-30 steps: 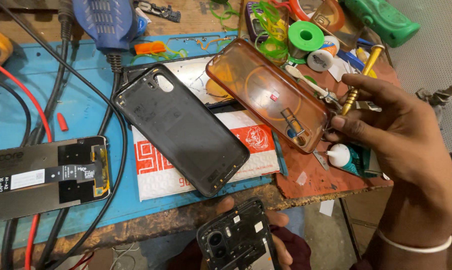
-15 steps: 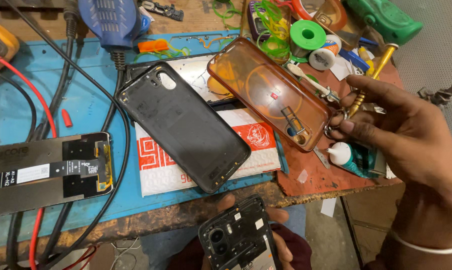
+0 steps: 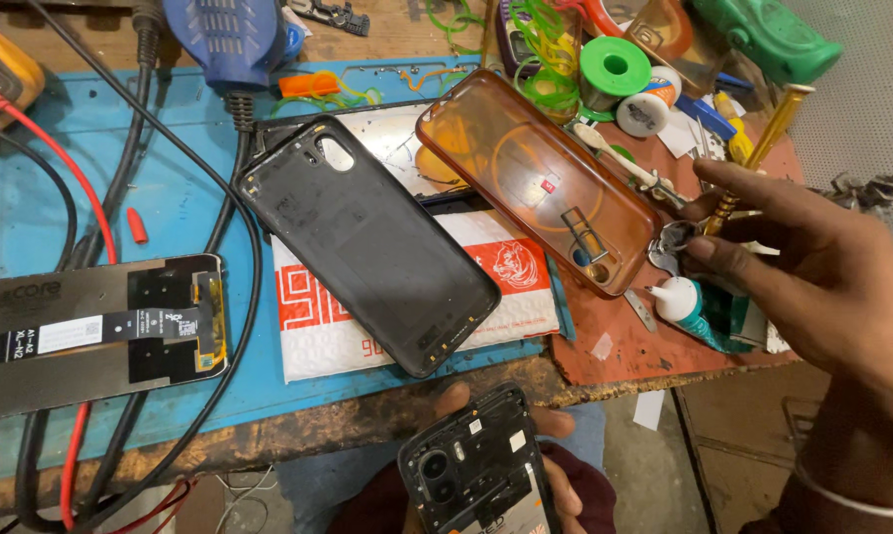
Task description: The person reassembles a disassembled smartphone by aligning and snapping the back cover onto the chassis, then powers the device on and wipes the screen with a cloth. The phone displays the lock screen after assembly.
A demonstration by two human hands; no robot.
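A: Head view, item one?

B: I log my left hand (image 3: 526, 465) at the bottom edge, below the bench, fingers wrapped round an opened phone body (image 3: 478, 465), camera end up.

A: Item two?

B: My right hand (image 3: 822, 287), over the red mat (image 3: 615, 341) at right, fingers loosely spread and closed on nothing. The fingertips (image 3: 699, 247) are at a brass-handled screwdriver (image 3: 758, 158); I cannot tell whether they touch it.

A: Surroundings?

B: Black back cover (image 3: 367, 242), inner face up, lying on a white padded envelope (image 3: 318, 336) on the blue mat (image 3: 170, 198). Orange clear case (image 3: 535, 193) just right of it. Display panel (image 3: 90, 331) at far left. White glue bottle (image 3: 679, 302) beneath my right hand.
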